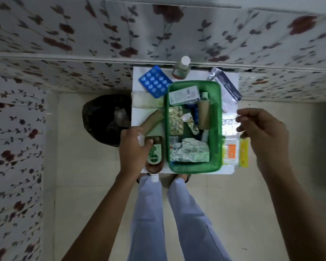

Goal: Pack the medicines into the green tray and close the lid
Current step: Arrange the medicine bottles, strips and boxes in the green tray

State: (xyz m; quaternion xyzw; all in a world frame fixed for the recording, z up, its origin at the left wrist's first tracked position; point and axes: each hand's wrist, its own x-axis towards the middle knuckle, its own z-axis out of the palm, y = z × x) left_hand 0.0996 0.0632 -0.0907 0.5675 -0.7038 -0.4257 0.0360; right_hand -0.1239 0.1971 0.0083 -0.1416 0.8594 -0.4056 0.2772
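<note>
The green tray (217, 117) sits on a small white table (137, 113) and holds a white box, foil pill strips, a brown tube and other medicines. My left hand (133, 149) rests left of the tray, its fingers on a brown bottle (154, 157) with a green label that lies on its side. Beside it lies a brown tube (151, 120). My right hand (262, 132) hovers right of the tray with fingers loosely curled and nothing in them. A blue blister pack (154, 81), a white-capped bottle (181, 67) and a dark box (227, 84) lie behind the tray.
Clear packets with orange and yellow contents (235, 151) lie right of the tray. A white roll (145, 100) sits at the table's left. A black bin (105, 119) stands on the floor to the left. A floral cloth (64, 34) covers the surface behind. My legs are below the table.
</note>
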